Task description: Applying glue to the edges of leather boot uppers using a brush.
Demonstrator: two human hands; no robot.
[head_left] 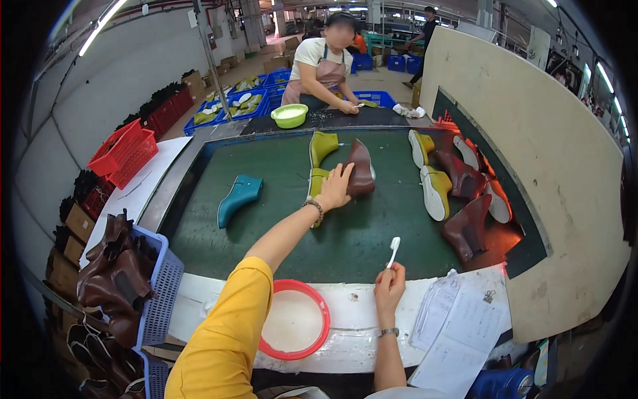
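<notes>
My left hand point(334, 189) reaches over the green conveyor belt point(299, 243), fingers stretched out against the side of a brown boot upper point(360, 169). Close to that hand lie two yellow-green shoe pieces point(323, 147), the nearer one partly covered by my hand and wrist. In my right hand point(389, 287), closed near the belt's front edge, is a white toothbrush point(394, 251), bristle end up. Left of my hands a teal boot upper point(239, 199) lies alone on the belt. Under my left forearm stands a red-rimmed basin point(323, 311) of whitish liquid.
Yellow-green shoes point(435, 193) and brown boots point(468, 229) sit by an orange-lit opening in a beige panel point(531, 159). Papers point(465, 326) lie front right; a blue basket point(163, 286) of brown uppers stands left. Across the belt, a co-worker point(322, 70) works beside a green bowl point(289, 116).
</notes>
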